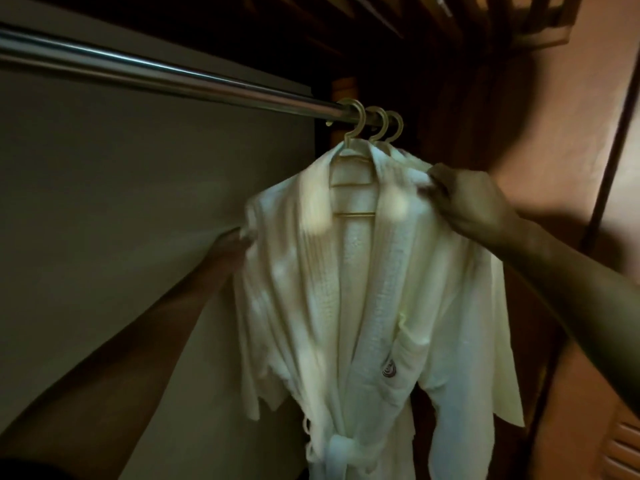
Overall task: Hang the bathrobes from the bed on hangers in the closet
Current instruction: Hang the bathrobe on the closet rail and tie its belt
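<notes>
Left hand (230, 245): below the rod and left of the hooks, at the robe's left shoulder edge. It's blurred, so I cannot tell whether the fingers clamp the cloth or only touch it.
Rod: shiny metal closet rod (156, 69), running in from the left.
Hangers: three cream plastic hangers (372, 124), hooked side by side at the rod's far end.
Robe: white waffle-weave bathrobe (363, 306), hanging under the rod on the front hanger, belt tied.
Right hand (474, 199): below the rod, right of the hooks, fingers pinched on the robe's right shoulder.
Progress: this robe is up and only needs squaring. Whether the rear hangers are loaded, I can't tell.
Right side: reddish wooden closet side (554, 116).
</notes>
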Demonstrator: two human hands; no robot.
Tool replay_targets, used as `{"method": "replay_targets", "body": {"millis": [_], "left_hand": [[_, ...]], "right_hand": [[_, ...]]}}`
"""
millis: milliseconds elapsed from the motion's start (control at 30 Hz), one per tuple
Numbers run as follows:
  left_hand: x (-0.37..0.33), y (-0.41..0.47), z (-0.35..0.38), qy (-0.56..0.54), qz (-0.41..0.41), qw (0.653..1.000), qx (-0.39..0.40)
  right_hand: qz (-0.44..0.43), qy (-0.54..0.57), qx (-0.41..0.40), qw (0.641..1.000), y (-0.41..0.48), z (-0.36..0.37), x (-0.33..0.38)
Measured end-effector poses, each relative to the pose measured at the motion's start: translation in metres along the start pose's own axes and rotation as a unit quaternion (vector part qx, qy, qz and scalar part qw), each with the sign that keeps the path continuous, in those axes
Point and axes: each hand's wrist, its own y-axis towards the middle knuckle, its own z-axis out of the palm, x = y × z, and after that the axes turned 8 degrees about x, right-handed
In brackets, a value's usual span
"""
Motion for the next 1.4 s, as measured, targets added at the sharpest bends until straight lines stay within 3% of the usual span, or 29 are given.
{"method": "replay_targets", "body": {"millis": [67, 133, 200, 267, 333, 367, 467, 600, 800, 967, 1067, 1200, 1300, 1400], "left_hand": [[-0.013, 0.019, -0.006, 0.094, -0.053, 0.99, -0.092], [-0.024, 0.02, 0.002, 0.208, -0.057, 0.968, -0.132], [-0.038, 0.005, 0.026, 0.255, 0.038, 0.948, -0.185], [-0.058, -0.017, 0.056, 0.242, 0.215, 0.927, -0.192], [-0.079, -0.035, 0.086, 0.184, 0.371, 0.904, -0.109], [-0.089, -0.044, 0.101, 0.175, 0.388, 0.903, -0.054], [-0.107, -0.052, 0.141, 0.19, 0.313, 0.927, 0.079], [-0.103, -0.044, 0.159, 0.199, 0.317, 0.925, 0.07], [-0.098, -0.048, 0.154, 0.115, 0.299, 0.946, 0.05], [-0.091, -0.07, 0.154, 0.061, 0.301, 0.952, -0.025], [-0.084, -0.096, 0.161, 0.112, 0.341, 0.93, -0.077], [-0.053, -0.137, 0.179, 0.118, 0.336, 0.93, -0.089], [-0.021, -0.182, 0.204, 0.129, 0.309, 0.941, -0.048], [0.014, -0.23, 0.238, 0.16, 0.328, 0.93, 0.05]], "right_hand": [[0.013, -0.008, -0.006, 1.0, -0.002, 0.007, -0.001], [0.019, -0.011, -0.01, 1.0, -0.004, 0.012, 0.004], [0.026, 0.019, -0.008, 0.999, -0.007, 0.013, 0.01], [0.032, 0.1, -0.014, 0.994, -0.015, 0.008, 0.013], [0.065, 0.182, -0.017, 0.981, -0.027, 0.004, 0.015], [0.097, 0.215, -0.008, 0.972, -0.034, 0.002, 0.015], [0.193, 0.26, 0.084, 0.943, -0.062, 0.013, 0.0], [0.205, 0.147, 0.238, 0.938, -0.1, 0.019, -0.025], [0.201, 0.204, 0.092, 0.954, -0.134, 0.006, -0.018], [0.293, 0.126, 0.214, 0.923, -0.197, 0.06, -0.028], [0.351, 0.143, 0.213, 0.9, -0.252, 0.079, -0.036], [0.391, 0.145, 0.205, 0.885, -0.333, 0.084, -0.055], [0.435, 0.133, 0.214, 0.864, -0.395, 0.076, -0.072], [0.436, 0.154, 0.217, 0.86, -0.447, 0.055, -0.077]]}}
